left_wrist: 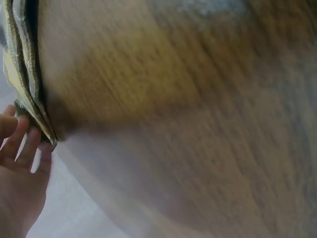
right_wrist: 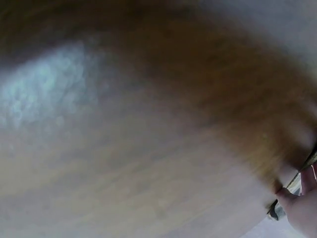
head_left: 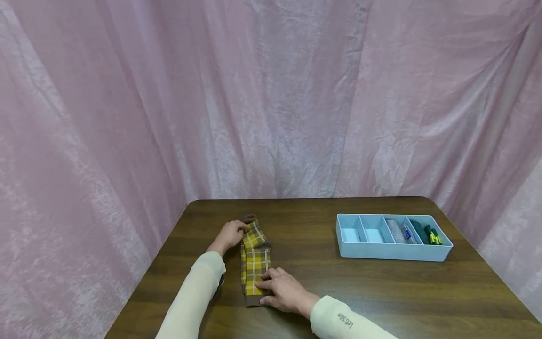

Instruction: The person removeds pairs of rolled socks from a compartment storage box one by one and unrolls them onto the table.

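Observation:
A pair of yellow-and-brown plaid socks (head_left: pixel 256 263) lies lengthwise on the wooden table, one over the other. The lower sock shows along the left edge, and the layered edges (left_wrist: pixel 25 64) appear in the left wrist view. My left hand (head_left: pixel 231 233) touches the socks near the far, brown toe end, its fingers fairly straight in the left wrist view. At the near end, my right hand (head_left: pixel 287 291) rests with spread fingers on the upper sock, thumb by the brown cuff (head_left: pixel 254 300). In the right wrist view, the right hand (right_wrist: pixel 303 206) shows only at the lower right corner.
A light blue divided tray (head_left: pixel 391 253) stands at the right of the wooden table (head_left: pixel 305 235). Its right compartments hold clear-wrapped items (head_left: pixel 400 231) and dark green items with yellow-green parts (head_left: pixel 431 235). Pink curtains (head_left: pixel 271 103) hang behind the table and at both sides.

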Demonstrator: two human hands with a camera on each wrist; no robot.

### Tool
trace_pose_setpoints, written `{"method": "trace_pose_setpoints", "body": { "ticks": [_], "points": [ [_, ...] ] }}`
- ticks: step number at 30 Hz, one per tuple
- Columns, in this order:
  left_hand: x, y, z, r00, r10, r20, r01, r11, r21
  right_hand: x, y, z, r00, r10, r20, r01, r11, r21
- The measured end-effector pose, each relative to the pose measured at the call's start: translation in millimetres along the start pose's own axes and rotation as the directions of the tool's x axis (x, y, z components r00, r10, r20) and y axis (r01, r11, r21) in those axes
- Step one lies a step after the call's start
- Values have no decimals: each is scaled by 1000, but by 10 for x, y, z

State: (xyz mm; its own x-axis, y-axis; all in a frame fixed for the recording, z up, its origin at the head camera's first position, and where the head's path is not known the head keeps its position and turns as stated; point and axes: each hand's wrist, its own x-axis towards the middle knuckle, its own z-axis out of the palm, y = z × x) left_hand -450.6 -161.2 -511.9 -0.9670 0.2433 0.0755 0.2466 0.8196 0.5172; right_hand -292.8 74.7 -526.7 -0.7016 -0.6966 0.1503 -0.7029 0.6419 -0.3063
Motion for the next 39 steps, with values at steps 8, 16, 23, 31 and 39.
{"method": "trace_pose_setpoints", "body": {
  "ticks": [8,16,23,31,39],
  "points": [
    [5,90,-9,969,-81,233,76,997,30,3,5,-10,1000,-1,14,1,1000,18],
    [77,138,30,963,-123,241,56,962,266,3,-17,-7,999,-14,-31,14,1000,-13],
    [72,146,13,959,-153,238,70,943,325,10,-2,-26,1000,-13,4,13,999,-31],
    [-53,-33,-68,972,-142,185,63,923,379,45,93,-64,1000,12,3,-12,999,-38],
    [-186,-156,-174,979,-170,112,115,915,387,70,247,-61,984,89,-154,-97,994,-45]
  ]
}}
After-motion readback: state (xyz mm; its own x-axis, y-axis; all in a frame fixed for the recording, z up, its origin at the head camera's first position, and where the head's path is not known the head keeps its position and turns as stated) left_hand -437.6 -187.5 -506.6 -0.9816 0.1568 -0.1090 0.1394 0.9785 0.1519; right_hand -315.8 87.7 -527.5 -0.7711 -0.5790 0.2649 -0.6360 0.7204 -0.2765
